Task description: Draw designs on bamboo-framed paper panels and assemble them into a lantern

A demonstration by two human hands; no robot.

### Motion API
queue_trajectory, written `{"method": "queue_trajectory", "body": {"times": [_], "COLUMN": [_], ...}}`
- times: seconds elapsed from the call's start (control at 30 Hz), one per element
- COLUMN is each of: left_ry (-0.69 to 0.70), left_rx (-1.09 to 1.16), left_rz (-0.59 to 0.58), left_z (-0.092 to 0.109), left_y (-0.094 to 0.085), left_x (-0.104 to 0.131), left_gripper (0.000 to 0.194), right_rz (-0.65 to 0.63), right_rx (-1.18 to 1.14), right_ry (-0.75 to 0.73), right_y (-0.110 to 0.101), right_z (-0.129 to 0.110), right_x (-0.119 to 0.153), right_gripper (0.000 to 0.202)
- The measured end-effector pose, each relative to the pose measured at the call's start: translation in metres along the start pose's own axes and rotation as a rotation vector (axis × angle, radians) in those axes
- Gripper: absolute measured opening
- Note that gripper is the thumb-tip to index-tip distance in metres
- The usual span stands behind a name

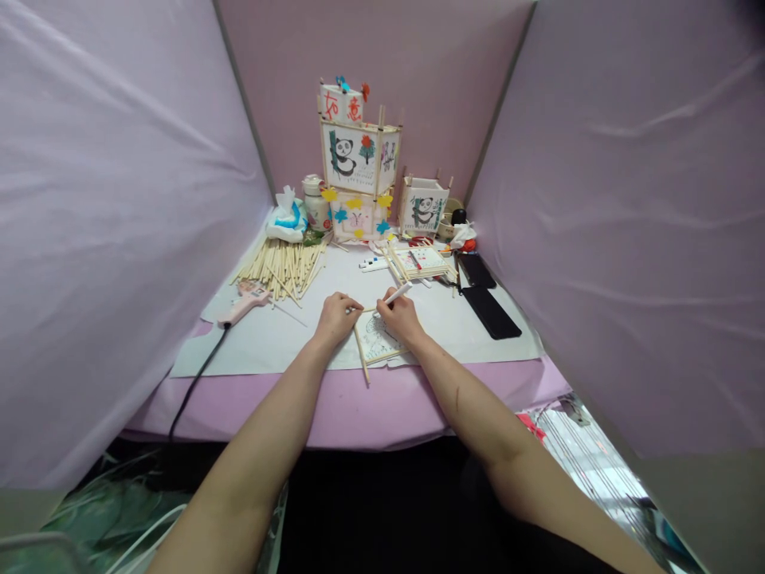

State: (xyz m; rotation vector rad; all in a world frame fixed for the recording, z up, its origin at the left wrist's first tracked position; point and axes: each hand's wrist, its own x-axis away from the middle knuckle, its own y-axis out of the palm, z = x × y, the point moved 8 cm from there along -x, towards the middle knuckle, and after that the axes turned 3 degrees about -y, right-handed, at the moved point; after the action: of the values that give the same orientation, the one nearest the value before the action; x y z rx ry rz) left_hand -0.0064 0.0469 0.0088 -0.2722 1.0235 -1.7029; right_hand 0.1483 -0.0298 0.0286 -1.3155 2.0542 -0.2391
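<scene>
Just left of centre, my left hand [339, 317] has its fingers bent together on the top left corner of a stick-framed panel [374, 351]. The panel lies on the white sheet, and dark line drawing shows on its paper. One of its sticks pokes out past the lower left corner. A white marker pen [399, 292] is gripped in my right hand [402, 319], its tip down at the upper part of the panel. That hand and forearm cover the panel's right side.
Behind stands a tiered lantern [351, 155] with panda pictures, beside a smaller lantern [423, 209]. Left are a stick pile [284, 267], a pink glue gun [246, 304] with its cord and a tissue pack [287, 219]. Right are stacked frames [421, 261] and a black phone [491, 312].
</scene>
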Motion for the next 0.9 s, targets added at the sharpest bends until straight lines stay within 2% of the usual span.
{"method": "queue_trajectory", "body": {"times": [0.63,0.9], "left_ry": [0.011,0.011], "left_rx": [-0.020,-0.016], "left_rz": [-0.003,-0.003], "left_z": [0.0010,0.0010], "left_y": [-0.0009,-0.0014], "left_x": [-0.0003,-0.0008], "left_gripper": [0.018,0.018], "right_rz": [0.003,0.068], "right_rx": [0.021,0.029], "right_ry": [0.002,0.001], "right_y": [-0.0024,-0.0060], "right_z": [-0.0012,0.0014], "right_x": [0.0023,0.0009], "right_gripper": [0.019,0.020]}}
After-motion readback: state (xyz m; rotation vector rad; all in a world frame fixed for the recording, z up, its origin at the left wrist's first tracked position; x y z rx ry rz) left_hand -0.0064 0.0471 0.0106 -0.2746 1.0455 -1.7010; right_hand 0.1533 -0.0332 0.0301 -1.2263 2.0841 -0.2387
